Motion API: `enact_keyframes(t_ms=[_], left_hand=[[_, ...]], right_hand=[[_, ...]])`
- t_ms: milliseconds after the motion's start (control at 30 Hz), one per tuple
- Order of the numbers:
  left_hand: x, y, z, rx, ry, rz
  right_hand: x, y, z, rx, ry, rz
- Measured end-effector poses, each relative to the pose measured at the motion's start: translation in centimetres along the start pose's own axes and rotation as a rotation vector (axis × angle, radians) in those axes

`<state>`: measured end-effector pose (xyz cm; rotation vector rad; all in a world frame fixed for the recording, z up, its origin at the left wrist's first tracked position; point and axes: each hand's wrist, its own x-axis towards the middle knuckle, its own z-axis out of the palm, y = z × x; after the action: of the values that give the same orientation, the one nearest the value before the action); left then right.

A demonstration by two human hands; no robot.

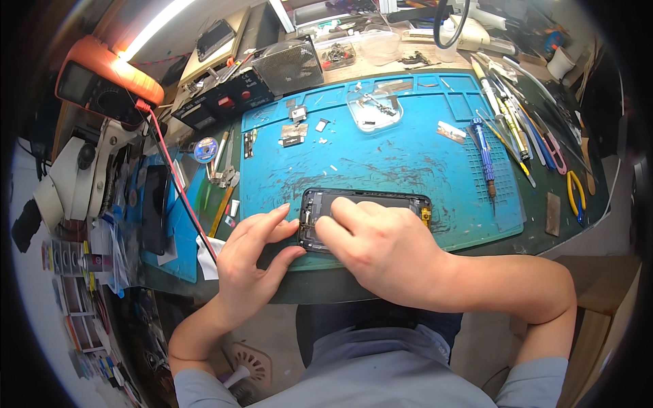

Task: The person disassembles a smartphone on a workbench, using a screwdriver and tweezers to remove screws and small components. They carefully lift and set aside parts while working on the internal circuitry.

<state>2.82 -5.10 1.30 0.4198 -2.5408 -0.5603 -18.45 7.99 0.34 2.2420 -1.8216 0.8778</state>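
An opened smartphone, its dark inner frame showing, lies lengthwise on the blue work mat near the front edge. My left hand is at the phone's left end, thumb and fingers apart, the tips at or close to its edge. Over the middle of the phone, my right hand is closed with its fingers curled down. Whatever its fingertips pinch, if anything, is hidden beneath the hand. A yellow part shows at the phone's right end.
Behind the phone stands a clear box of small parts. To the right lie a blue screwdriver, several slim tools and yellow-handled pliers. At left are an orange multimeter with a red lead and a dark phone.
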Motion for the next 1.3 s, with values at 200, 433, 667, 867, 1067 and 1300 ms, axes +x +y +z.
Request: enact_keyframes(t_ms=[200,433,667,867,1067,1300], left_hand=[[-0.5,-0.3,0.2,-0.029,0.009,-0.059],[-0.2,-0.1,0.1,-0.032,0.02,-0.03],[-0.3,-0.2,0.1,-0.034,0.021,-0.02],[-0.1,-0.3,0.2,-0.04,0.031,-0.002],[-0.2,-0.2,0.1,-0.04,0.034,-0.004],[0.0,-0.2,0.2,-0.016,0.036,0.032]], right_hand=[[0.4,-0.5,-0.4,-0.021,-0.012,0.051],[0.2,-0.1,-0.7,-0.092,-0.055,-0.032],[0.6,-0.4,-0.8,-0.088,-0.074,0.05],[0.5,-0.2,-0.8,-0.007,-0.066,0.063],[0.8,-1.0,-1.2,-0.067,-0.121,0.114],[0.4,-0.2,-0.9,-0.017,-0.062,-0.011]])
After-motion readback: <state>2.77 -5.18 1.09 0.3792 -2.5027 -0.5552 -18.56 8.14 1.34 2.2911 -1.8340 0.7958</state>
